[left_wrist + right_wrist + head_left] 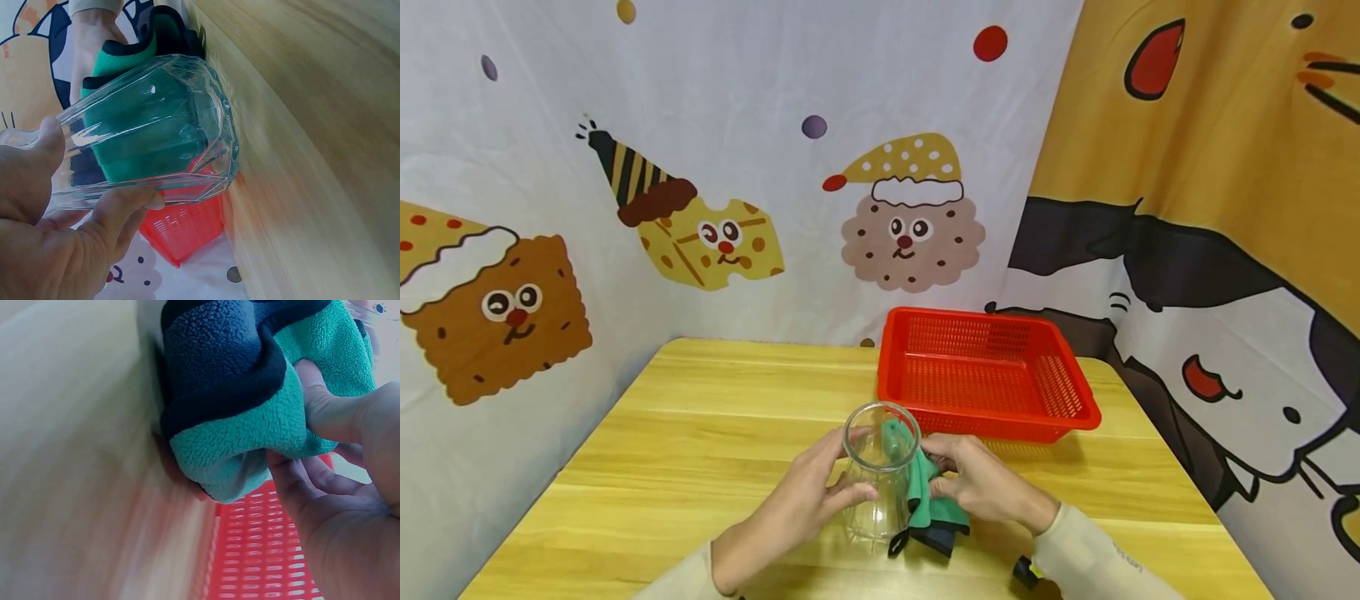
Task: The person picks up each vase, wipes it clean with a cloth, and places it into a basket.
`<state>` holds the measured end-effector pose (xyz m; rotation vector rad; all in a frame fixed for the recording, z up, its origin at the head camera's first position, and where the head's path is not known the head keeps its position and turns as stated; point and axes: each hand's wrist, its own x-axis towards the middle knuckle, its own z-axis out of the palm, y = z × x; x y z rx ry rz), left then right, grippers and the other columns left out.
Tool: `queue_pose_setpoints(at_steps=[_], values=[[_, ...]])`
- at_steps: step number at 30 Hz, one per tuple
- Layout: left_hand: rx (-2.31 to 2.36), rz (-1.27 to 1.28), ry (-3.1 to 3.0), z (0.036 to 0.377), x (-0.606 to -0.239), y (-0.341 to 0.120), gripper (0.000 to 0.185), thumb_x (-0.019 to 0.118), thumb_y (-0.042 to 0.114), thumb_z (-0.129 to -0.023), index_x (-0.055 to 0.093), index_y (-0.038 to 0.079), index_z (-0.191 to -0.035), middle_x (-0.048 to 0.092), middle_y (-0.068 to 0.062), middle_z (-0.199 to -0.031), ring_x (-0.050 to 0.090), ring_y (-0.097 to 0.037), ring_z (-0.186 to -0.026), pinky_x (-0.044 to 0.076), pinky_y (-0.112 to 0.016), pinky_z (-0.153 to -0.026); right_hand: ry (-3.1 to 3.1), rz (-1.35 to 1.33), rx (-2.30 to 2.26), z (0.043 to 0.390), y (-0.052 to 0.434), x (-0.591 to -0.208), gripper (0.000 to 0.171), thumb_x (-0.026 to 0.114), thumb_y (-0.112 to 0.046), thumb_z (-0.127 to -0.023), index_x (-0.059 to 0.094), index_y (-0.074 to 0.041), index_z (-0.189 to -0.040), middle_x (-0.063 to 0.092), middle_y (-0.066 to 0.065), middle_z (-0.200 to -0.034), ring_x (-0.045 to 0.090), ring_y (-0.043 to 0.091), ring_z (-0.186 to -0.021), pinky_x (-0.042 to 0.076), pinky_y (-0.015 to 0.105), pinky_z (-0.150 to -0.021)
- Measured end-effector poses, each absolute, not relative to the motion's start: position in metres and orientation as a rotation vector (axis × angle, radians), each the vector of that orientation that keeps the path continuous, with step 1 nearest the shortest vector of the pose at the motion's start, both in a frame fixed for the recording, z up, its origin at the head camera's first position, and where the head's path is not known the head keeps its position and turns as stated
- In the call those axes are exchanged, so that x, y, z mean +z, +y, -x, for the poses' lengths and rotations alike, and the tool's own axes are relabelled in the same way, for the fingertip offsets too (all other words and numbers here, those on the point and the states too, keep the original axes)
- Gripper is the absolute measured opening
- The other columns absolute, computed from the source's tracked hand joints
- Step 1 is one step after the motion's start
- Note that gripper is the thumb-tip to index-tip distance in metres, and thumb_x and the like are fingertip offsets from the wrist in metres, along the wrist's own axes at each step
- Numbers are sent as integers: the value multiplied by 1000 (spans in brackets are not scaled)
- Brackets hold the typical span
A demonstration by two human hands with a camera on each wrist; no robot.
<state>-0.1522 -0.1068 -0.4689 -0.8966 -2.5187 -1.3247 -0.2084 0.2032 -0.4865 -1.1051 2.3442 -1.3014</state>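
Note:
A clear glass jar (880, 492) stands near the front of the table, its mouth facing up and tilted slightly toward me. My left hand (808, 487) grips it from the left, thumb on the near side and fingers around the far side. On the jar's right, my right hand (973, 479) pinches a green cloth (244, 437) with black edging and a dark blue-grey reverse. The cloth hangs bunched against the jar's side, its lower folds close over the wood. In the left wrist view the cloth's green shows through the jar's faceted wall (150, 125).
A red plastic basket (985, 429) with perforated walls sits behind the hands, at the back right of the wooden table (715, 442). A small black object (1026, 573) lies by the right sleeve. Cartoon-printed curtains (737, 100) hang behind and to the right.

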Motion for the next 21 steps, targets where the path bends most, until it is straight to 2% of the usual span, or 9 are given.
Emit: queue_pose_setpoints(at_steps=[9, 16, 21], values=[[-1296, 908, -2509, 154, -470, -107, 76, 92, 20, -100, 57, 6, -165, 74, -20, -154, 78, -41, -137, 70, -55, -112, 2353, 1118, -1300, 209, 202, -485, 46, 85, 3, -102, 77, -18, -142, 79, 1, -119, 81, 5, -110, 75, 31, -94], [-1275, 906, -2512, 153, -470, -107, 75, 91, 23, -100, 57, 5, -165, 75, -19, -155, 78, -39, -136, 69, -56, -114, 2409, 1141, -1301, 209, 202, -481, 38, 85, 3, -102, 80, -23, -129, 79, 0, -121, 79, 6, -110, 75, 31, -94], [-1257, 898, -2525, 153, -470, -107, 77, 92, 20, -99, 57, 6, -165, 74, -18, -156, 79, -38, -136, 69, -55, -115, 2416, 1137, -1297, 208, 201, -478, 40, 85, 4, -102, 80, -27, -127, 79, -3, -126, 78, 6, -113, 75, 33, -95]])
